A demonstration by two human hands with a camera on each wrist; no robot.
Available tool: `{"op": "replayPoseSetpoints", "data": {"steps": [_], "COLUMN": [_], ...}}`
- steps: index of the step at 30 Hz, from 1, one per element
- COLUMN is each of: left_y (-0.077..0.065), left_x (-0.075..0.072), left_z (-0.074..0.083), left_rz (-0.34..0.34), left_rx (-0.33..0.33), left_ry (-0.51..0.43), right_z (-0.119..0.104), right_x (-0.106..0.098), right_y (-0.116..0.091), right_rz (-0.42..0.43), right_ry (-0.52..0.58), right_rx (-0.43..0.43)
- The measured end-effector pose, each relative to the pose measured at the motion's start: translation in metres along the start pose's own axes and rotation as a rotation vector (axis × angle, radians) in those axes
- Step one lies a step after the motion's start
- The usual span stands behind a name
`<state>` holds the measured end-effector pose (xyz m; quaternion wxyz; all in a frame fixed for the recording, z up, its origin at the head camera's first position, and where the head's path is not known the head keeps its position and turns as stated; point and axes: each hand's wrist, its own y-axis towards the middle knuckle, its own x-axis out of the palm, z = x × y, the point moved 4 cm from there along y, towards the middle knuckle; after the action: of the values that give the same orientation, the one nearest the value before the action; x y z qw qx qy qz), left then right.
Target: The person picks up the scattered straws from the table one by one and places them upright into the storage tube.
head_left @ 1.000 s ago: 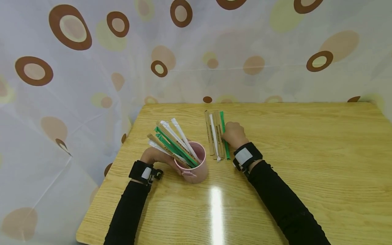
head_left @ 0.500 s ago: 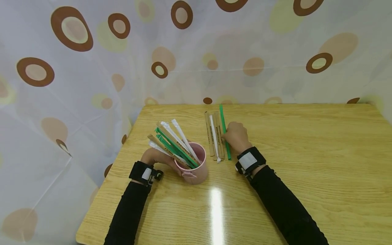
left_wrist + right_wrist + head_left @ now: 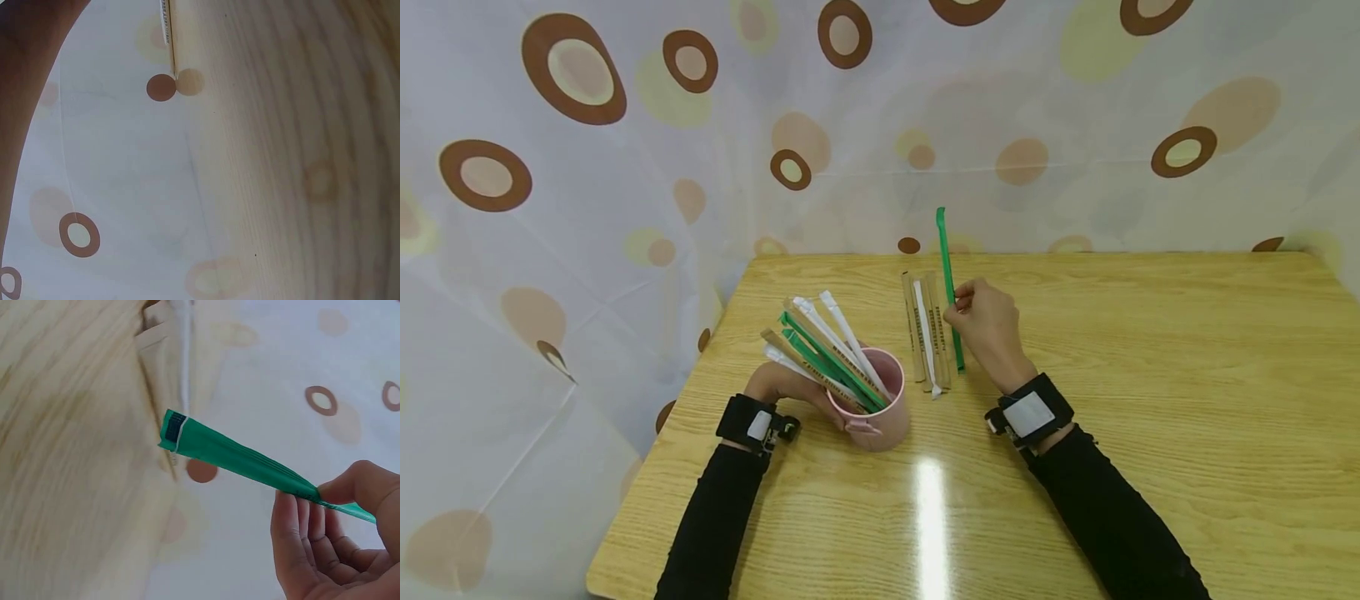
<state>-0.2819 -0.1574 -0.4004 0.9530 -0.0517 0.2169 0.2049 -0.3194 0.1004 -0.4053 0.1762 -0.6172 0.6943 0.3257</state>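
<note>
- Green straw point(image 3: 946, 258): slim, paper-wrapped, one flat end printed dark, held above the wood-grain table point(image 3: 1150, 400) beside tan and white straws point(image 3: 925, 333).
- Right hand point(image 3: 992, 325): thumb and fingertips pinching it.
- Left hand point(image 3: 782, 385): gripping the smooth, round cup point(image 3: 883, 429) of leaning straws point(image 3: 831, 368).

A pale, creased sheet point(image 3: 1075, 200), patterned with brown rings point(image 3: 580, 70) and soft beige and yellow ovals point(image 3: 1022, 162), hangs behind and left of a light wooden counter point(image 3: 1187, 375). A bright white strip of reflected light point(image 3: 931, 525) gleams across the counter's near, grained surface.
</note>
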Motion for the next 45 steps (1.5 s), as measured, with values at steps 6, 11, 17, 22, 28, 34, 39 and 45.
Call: {"op": "replayPoseSetpoints", "data": {"steps": [6,11,17,22,28,34,39,45], "left_y": [-0.002,-0.001,-0.001,-0.001,0.000,0.000,-0.001,0.000], "left_x": [0.000,-0.001,0.000,0.001,0.000,-0.001,0.000,0.001], "left_z": [-0.002,-0.002,-0.003,-0.005,-0.005,-0.002,0.000,0.002], "left_rz": [-0.035,-0.021,-0.026,-0.044,-0.035,-0.011,0.033,0.054], "left_rx": [-0.023,-0.005,0.002,-0.011,0.023,0.001,-0.006,-0.009], "left_ry": [-0.007,-0.014,-0.027,-0.040,-0.015,0.019,0.059,0.066], "right_z": [-0.019,-0.033,-0.041,-0.043,-0.042,-0.044,-0.054,-0.075], "right_x": [-0.021,-0.037,-0.046,-0.048,-0.047,-0.048,-0.050,-0.050], "right_y": [-0.015,-0.021,-0.024,-0.025,-0.026,-0.028,-0.034,-0.048], "right_rz": [0.115,0.207,0.232,0.233,0.225,0.227,0.212,0.186], "right_ry": [0.084,0.123,0.156,0.164,0.172,0.161,0.185,0.246], "right_rx": [-0.137,-0.227,-0.251,-0.260,-0.260,-0.249,-0.268,-0.358]}}
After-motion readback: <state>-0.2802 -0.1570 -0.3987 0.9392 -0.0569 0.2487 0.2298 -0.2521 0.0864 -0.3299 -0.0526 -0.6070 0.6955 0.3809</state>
